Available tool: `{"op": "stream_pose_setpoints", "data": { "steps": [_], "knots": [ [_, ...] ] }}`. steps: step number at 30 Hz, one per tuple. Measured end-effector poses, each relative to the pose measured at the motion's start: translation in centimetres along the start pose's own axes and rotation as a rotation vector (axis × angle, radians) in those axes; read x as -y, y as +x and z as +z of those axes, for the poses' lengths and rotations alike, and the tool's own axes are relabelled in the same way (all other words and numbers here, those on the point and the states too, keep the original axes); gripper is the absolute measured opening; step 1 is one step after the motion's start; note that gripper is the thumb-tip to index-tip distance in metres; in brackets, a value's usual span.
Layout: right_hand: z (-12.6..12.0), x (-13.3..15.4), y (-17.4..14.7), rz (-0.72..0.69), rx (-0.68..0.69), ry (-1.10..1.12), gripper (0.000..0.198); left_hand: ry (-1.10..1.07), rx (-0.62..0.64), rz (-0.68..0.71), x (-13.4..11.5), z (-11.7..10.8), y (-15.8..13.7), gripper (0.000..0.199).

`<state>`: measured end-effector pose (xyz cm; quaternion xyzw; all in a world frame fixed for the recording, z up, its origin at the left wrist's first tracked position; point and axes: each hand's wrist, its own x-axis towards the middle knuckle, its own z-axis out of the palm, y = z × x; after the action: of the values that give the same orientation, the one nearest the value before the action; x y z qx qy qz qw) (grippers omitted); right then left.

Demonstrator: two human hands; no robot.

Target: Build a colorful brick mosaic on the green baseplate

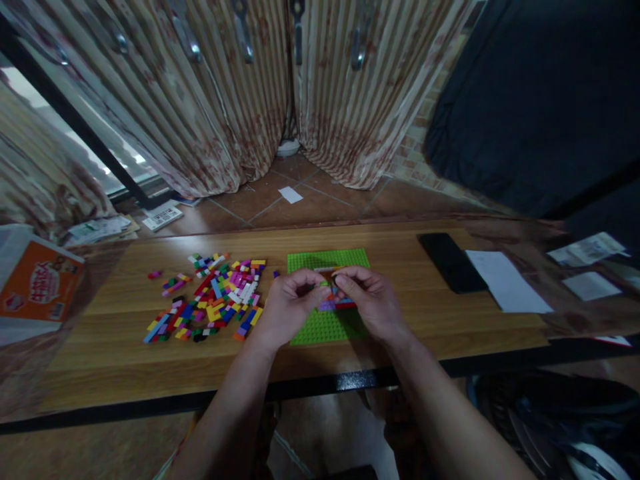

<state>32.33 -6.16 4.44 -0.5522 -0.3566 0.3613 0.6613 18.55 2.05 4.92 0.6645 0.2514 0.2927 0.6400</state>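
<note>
A green studded baseplate (327, 331) lies on the wooden table, with several toy bricks (328, 305) in purple, red and blue fixed at its middle. Both hands are held close together over these bricks and partly cover them. My left hand (294, 301) pinches what looks like a small lime-green brick (324, 283) between thumb and fingers. Facing it, my right hand (371, 300) is closed in a pinch on a small dark brick (335, 277). The fingertips almost meet, so the exact shape of both pieces is hidden.
Left of the baseplate spreads a loose pile of coloured bricks (215, 297). A black phone-like slab (451, 262) and white paper (507, 280) lie to the right. An orange and white box (43, 283) stands beyond the table's left end; curtains (225, 120) hang behind.
</note>
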Motion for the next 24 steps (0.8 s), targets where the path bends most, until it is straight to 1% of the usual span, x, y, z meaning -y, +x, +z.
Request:
{"op": "stream_pose_setpoints", "data": {
  "steps": [3,5,6,8,11,14,20,24],
  "knots": [
    [-1.5,0.0,0.8,-0.036,-0.179,-0.022,0.017,0.041,-0.044,-0.019,0.2,-0.4,0.1,0.011],
    [-2.8,0.1,1.3,-0.086,-0.301,-0.098,0.018,0.078,-0.084,-0.028,0.2,-0.7,0.2,0.011],
    [-3.4,0.2,1.5,-0.111,-0.344,-0.160,0.017,0.094,-0.102,-0.035,0.3,-0.9,0.2,0.011],
    [-4.4,0.2,1.7,-0.152,-0.376,-0.303,0.018,0.124,-0.134,-0.047,0.3,-1.1,0.2,0.011],
    [-4.9,0.1,1.5,-0.197,-0.306,-0.486,0.019,0.148,-0.151,-0.066,0.5,-1.1,0.3,0.011],
    [-4.4,-0.3,1.3,-0.242,-0.225,-0.594,0.019,0.150,-0.150,-0.100,0.7,-1.1,0.4,0.012],
    [-3.4,-0.6,1.1,-0.274,-0.135,-0.698,0.017,0.153,-0.143,-0.114,0.9,-1.1,0.4,0.012],
    [-3.2,-0.8,1.0,-0.277,-0.124,-0.722,0.016,0.179,-0.136,-0.105,1.0,-1.2,0.4,0.012]
  ]
}}
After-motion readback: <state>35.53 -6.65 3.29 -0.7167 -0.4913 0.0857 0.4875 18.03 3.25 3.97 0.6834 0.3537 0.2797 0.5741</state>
